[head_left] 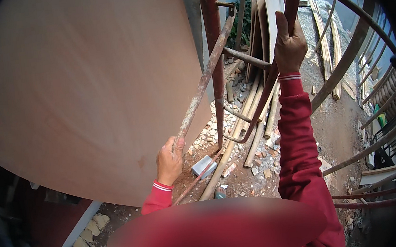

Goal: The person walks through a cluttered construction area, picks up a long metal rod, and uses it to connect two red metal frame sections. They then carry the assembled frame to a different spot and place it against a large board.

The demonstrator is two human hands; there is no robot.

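My left hand (169,162) is wrapped round the lower end of a paint-spattered metal brace bar (202,85). From there the bar slants up to a small pin on an upright red tube of a metal scaffold frame (213,53). Higher up and to the right, my right hand (291,46) grips the frame's other red tube, fingers closed about it. Short rungs join the two tubes between my hands. Just right of my left hand, a pale grey block (204,166) lies on the ground.
A large smooth brown panel (87,92) fills the left. Thin boards (270,10) lean upright behind the frame. Wooden poles (254,134) lie across rubble-strewn dirt. Curved metal bars (348,70) run down the right, with a gravel heap (315,61) beyond.
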